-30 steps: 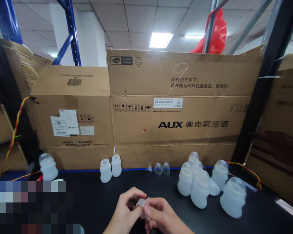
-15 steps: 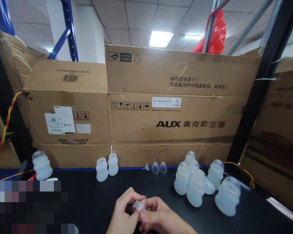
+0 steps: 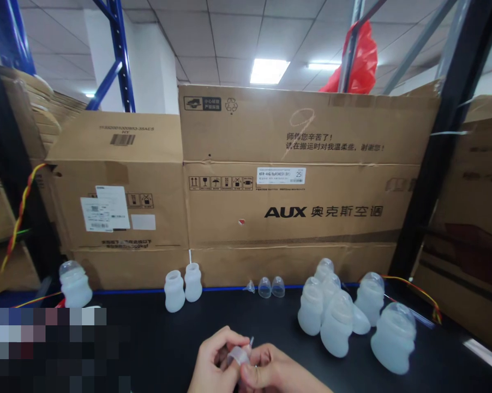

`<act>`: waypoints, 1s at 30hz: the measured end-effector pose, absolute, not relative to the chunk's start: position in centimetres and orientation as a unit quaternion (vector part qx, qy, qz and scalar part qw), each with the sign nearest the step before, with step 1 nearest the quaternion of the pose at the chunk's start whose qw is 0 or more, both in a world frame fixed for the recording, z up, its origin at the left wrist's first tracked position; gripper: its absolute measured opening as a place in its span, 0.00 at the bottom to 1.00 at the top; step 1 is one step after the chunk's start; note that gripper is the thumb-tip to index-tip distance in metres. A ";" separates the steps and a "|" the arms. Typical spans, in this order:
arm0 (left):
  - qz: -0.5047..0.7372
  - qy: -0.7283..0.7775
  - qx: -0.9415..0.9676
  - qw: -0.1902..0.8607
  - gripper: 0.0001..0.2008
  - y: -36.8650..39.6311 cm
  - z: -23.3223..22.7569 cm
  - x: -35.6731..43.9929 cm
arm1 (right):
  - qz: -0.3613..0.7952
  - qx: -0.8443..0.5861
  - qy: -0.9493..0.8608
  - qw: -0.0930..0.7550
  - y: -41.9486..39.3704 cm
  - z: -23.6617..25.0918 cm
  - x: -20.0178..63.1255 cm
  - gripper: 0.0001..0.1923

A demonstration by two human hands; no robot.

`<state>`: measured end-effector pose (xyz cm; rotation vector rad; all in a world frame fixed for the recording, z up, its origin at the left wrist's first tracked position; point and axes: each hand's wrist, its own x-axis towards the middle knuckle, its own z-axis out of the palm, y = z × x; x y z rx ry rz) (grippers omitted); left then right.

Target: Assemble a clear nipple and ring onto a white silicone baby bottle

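Near the front of the black table, my left hand (image 3: 216,360) and my right hand (image 3: 268,368) are together, fingers closed round a small translucent bottle collar (image 3: 238,356). A thin clear tip pokes up beside it between the fingers; the collar's underside is hidden by them. Beyond my hands, a clear bottle nipple (image 3: 251,286) sits alongside two clear dome caps (image 3: 264,287). Left of these, two uncapped milky-white baby bottles (image 3: 174,292) stand upright, and a white stick shows behind one. To the right are several capped baby bottles (image 3: 336,325) in a group.
Another capped bottle (image 3: 76,286) stands at the far left, behind a blurred-out patch. Large cardboard sheets (image 3: 295,191) wall off the table's back edge. Dark rack posts (image 3: 432,136) rise at both sides, with red-yellow cords (image 3: 432,303) near them.
The whole view has shifted slightly, so everything sits a little lower and further right. Both hands keep hold of the collar, with little change in their grip.
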<state>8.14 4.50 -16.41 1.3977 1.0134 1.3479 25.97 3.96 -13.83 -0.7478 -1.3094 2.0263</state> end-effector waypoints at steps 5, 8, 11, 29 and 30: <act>0.551 0.420 0.547 0.471 0.18 5.2 -15.9 8.5 | 0.767 -0.308 -0.453 0.333 4.5 -14.8 24.4 0.31; 0.535 0.416 0.551 0.487 0.22 5.9 -15.9 8.4 | 0.753 -0.335 -0.428 0.371 4.9 -14.9 23.3 0.38; 0.517 0.403 0.564 0.503 0.30 6.1 -16.4 8.2 | 0.732 -0.361 -0.403 0.414 5.1 -14.6 22.9 0.43; 0.523 0.475 0.536 0.462 0.32 5.1 -16.4 8.5 | 0.508 -0.470 -0.595 0.410 5.0 -17.0 22.4 0.44; 0.522 0.478 0.537 0.458 0.31 5.1 -16.4 8.6 | 0.496 -0.471 -0.604 0.410 4.9 -17.0 22.4 0.43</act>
